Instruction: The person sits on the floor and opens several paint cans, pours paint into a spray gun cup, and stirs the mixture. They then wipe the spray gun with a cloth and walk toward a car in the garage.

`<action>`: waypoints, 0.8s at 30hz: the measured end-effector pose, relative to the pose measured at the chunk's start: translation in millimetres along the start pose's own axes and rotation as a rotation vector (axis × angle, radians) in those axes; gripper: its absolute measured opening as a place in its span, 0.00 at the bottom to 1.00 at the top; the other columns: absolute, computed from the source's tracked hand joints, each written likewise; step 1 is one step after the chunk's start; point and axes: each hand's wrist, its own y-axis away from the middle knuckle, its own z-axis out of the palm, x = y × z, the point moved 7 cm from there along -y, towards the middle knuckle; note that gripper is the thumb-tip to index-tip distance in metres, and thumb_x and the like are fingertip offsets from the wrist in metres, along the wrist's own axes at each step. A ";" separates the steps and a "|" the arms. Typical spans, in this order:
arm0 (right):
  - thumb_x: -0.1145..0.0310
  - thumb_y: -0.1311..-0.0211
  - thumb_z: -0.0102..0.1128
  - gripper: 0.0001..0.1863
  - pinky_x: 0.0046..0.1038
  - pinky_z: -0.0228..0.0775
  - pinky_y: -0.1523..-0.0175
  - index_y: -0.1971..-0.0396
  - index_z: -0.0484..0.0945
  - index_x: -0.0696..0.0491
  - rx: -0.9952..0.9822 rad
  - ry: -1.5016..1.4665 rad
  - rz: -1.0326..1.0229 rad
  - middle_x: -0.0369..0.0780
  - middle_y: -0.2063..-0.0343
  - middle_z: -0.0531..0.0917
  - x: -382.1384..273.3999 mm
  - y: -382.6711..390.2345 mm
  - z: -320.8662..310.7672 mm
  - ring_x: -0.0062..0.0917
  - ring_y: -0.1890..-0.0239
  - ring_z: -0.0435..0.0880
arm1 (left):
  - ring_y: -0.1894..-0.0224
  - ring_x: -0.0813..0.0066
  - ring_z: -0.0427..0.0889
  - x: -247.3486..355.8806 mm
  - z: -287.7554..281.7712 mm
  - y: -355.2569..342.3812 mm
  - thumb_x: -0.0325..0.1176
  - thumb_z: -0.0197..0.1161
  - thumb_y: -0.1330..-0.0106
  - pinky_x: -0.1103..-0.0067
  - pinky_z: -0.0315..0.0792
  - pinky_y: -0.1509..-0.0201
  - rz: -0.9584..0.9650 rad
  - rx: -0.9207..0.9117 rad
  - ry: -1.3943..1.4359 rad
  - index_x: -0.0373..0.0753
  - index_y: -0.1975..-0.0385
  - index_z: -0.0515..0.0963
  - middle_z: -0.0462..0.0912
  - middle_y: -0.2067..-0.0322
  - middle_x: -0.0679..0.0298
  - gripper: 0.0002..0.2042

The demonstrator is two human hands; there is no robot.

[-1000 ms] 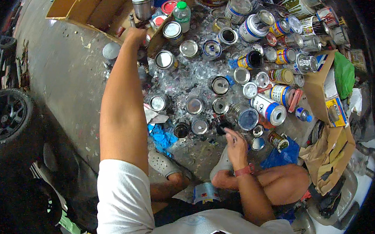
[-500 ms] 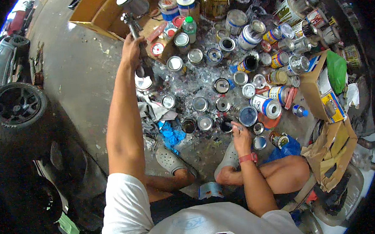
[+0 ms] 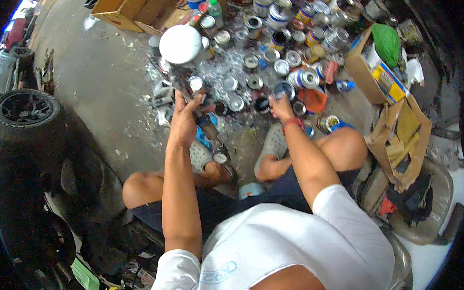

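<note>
Two hands are at work over a spread of paint tins on the concrete floor [image 3: 98, 94]. The left hand [image 3: 182, 121] is clenched around a dark, slim tool [image 3: 190, 92] whose long axis runs from the fist up toward 11 o'clock, ending just under a round white lid [image 3: 180, 43]; whether tool and lid touch is hard to tell. The lid lies at 12 o'clock from the left hand, which is plainly the nearer one. The right hand [image 3: 281, 106] sits at 3 o'clock from the left, fingers curled down onto a small blue-rimmed can [image 3: 282, 90], apparently gripping it. Between the hands stand small open tins [image 3: 234, 84]. Beyond them, at 12 to 1 o'clock, larger cans [image 3: 303, 78] crowd together. A cardboard box [image 3: 364, 70] stands at 3 o'clock, a car tyre [image 3: 23, 111] at 9 o'clock.
</note>
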 end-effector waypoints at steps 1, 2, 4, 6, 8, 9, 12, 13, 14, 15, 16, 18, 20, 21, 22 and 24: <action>0.53 0.30 0.66 0.49 0.33 0.79 0.72 0.29 0.47 0.72 -0.062 -0.008 0.056 0.47 0.69 0.87 -9.4 13.1 7.7 0.30 0.75 0.86 | 0.35 0.61 0.77 -24.2 -10.4 16.1 0.29 0.60 0.26 0.65 0.83 0.44 -0.026 0.044 0.013 0.42 0.29 0.59 0.73 0.36 0.59 0.28; 0.51 0.31 0.67 0.56 0.33 0.79 0.74 0.27 0.41 0.75 -0.130 -0.012 0.105 0.48 0.68 0.87 -36.1 33.8 14.5 0.30 0.76 0.87 | 0.35 0.61 0.78 -43.6 -19.8 34.2 0.29 0.59 0.25 0.66 0.84 0.44 -0.045 0.095 0.029 0.41 0.32 0.61 0.75 0.38 0.58 0.24; 0.54 0.30 0.68 0.44 0.27 0.80 0.73 0.32 0.52 0.66 -0.095 0.014 0.185 0.41 0.65 0.86 -53.1 49.5 5.2 0.26 0.73 0.87 | 0.39 0.62 0.81 -72.8 -19.4 55.0 0.29 0.58 0.24 0.64 0.83 0.44 -0.078 0.124 -0.024 0.42 0.33 0.63 0.77 0.39 0.59 0.22; 0.51 0.33 0.70 0.46 0.32 0.81 0.71 0.32 0.51 0.65 -0.105 -0.064 0.258 0.42 0.65 0.86 -51.5 59.8 4.5 0.28 0.74 0.87 | 0.38 0.62 0.81 -91.5 -16.1 69.4 0.29 0.57 0.23 0.63 0.77 0.41 -0.106 0.095 -0.059 0.46 0.26 0.59 0.77 0.38 0.61 0.27; 0.50 0.33 0.70 0.45 0.34 0.81 0.70 0.33 0.55 0.65 -0.054 -0.097 0.344 0.43 0.65 0.86 -48.8 68.9 -5.7 0.28 0.74 0.86 | 0.41 0.64 0.83 -104.4 -15.9 79.0 0.33 0.59 0.23 0.64 0.74 0.38 -0.076 0.146 -0.125 0.43 0.30 0.64 0.80 0.43 0.61 0.23; 0.49 0.34 0.71 0.43 0.35 0.82 0.64 0.34 0.59 0.63 -0.076 -0.155 0.358 0.44 0.61 0.86 -44.5 68.1 -9.9 0.31 0.67 0.87 | 0.42 0.65 0.83 -111.1 -16.0 81.0 0.34 0.60 0.23 0.65 0.74 0.38 -0.071 0.155 -0.138 0.42 0.32 0.65 0.80 0.43 0.61 0.23; 0.50 0.33 0.70 0.38 0.34 0.81 0.52 0.35 0.64 0.60 0.555 -0.046 -0.162 0.47 0.53 0.83 -73.1 76.0 -46.3 0.33 0.54 0.85 | 0.49 0.68 0.83 -124.0 -2.0 80.2 0.39 0.62 0.23 0.68 0.73 0.38 -0.050 0.199 -0.144 0.39 0.39 0.72 0.79 0.45 0.61 0.18; 0.52 0.32 0.70 0.37 0.34 0.79 0.47 0.34 0.65 0.58 0.352 -0.182 -0.264 0.48 0.48 0.81 -116.1 104.3 -28.6 0.33 0.50 0.83 | 0.50 0.68 0.82 -135.2 -15.4 82.9 0.39 0.61 0.23 0.68 0.73 0.39 -0.081 0.266 -0.175 0.38 0.40 0.73 0.78 0.45 0.60 0.18; 0.54 0.32 0.70 0.35 0.35 0.77 0.42 0.33 0.66 0.56 0.154 -0.314 -0.360 0.49 0.44 0.79 -181.1 154.1 -23.4 0.33 0.45 0.81 | 0.51 0.69 0.82 -146.1 -26.2 85.7 0.40 0.61 0.22 0.69 0.73 0.39 -0.113 0.323 -0.201 0.37 0.41 0.74 0.78 0.45 0.60 0.17; 0.55 0.33 0.71 0.34 0.36 0.76 0.41 0.35 0.69 0.56 0.104 -0.231 -0.584 0.49 0.42 0.78 -232.0 196.6 -26.6 0.35 0.45 0.81 | 0.50 0.66 0.81 -151.6 -25.0 83.7 0.40 0.61 0.22 0.68 0.72 0.39 -0.093 0.319 -0.257 0.36 0.42 0.75 0.77 0.45 0.58 0.18; 0.57 0.35 0.72 0.33 0.38 0.76 0.39 0.36 0.71 0.55 0.054 -0.140 -0.805 0.49 0.40 0.77 -266.7 230.2 -26.7 0.37 0.45 0.82 | 0.49 0.63 0.81 -157.7 -22.7 79.4 0.41 0.60 0.22 0.68 0.72 0.39 -0.071 0.309 -0.313 0.34 0.42 0.75 0.77 0.45 0.56 0.18; 0.59 0.40 0.76 0.34 0.41 0.76 0.40 0.37 0.74 0.55 0.065 0.297 -0.990 0.49 0.40 0.76 -290.0 261.7 -22.5 0.42 0.44 0.81 | 0.47 0.57 0.80 -159.2 -13.9 75.0 0.42 0.59 0.22 0.67 0.71 0.38 0.021 0.298 -0.462 0.32 0.42 0.75 0.76 0.45 0.51 0.19; 0.61 0.47 0.79 0.35 0.44 0.77 0.42 0.40 0.76 0.55 0.051 0.522 -1.042 0.50 0.43 0.76 -293.0 270.5 -15.8 0.46 0.44 0.80 | 0.44 0.50 0.78 -157.2 -3.2 74.6 0.42 0.58 0.22 0.66 0.69 0.37 0.160 0.302 -0.643 0.29 0.42 0.74 0.76 0.45 0.46 0.21; 0.62 0.50 0.81 0.35 0.46 0.76 0.43 0.41 0.77 0.55 0.039 0.525 -1.014 0.50 0.45 0.75 -292.6 269.3 -15.8 0.48 0.45 0.79 | 0.43 0.46 0.76 -159.5 -1.2 72.2 0.41 0.57 0.22 0.64 0.68 0.36 0.175 0.297 -0.684 0.28 0.41 0.73 0.75 0.44 0.44 0.21; 0.63 0.54 0.82 0.36 0.48 0.76 0.44 0.43 0.77 0.55 0.026 0.528 -0.988 0.51 0.48 0.75 -292.1 268.6 -16.2 0.49 0.46 0.79 | 0.41 0.41 0.74 -162.4 0.5 71.4 0.40 0.57 0.22 0.63 0.67 0.35 0.186 0.292 -0.727 0.27 0.40 0.72 0.75 0.43 0.42 0.22; 0.67 0.54 0.82 0.36 0.46 0.76 0.44 0.43 0.76 0.57 -0.015 0.579 -0.967 0.51 0.47 0.73 -291.0 270.0 -14.7 0.50 0.46 0.78 | 0.39 0.41 0.74 -157.7 5.5 73.5 0.40 0.56 0.22 0.62 0.67 0.34 0.221 0.289 -0.806 0.27 0.39 0.71 0.74 0.42 0.41 0.22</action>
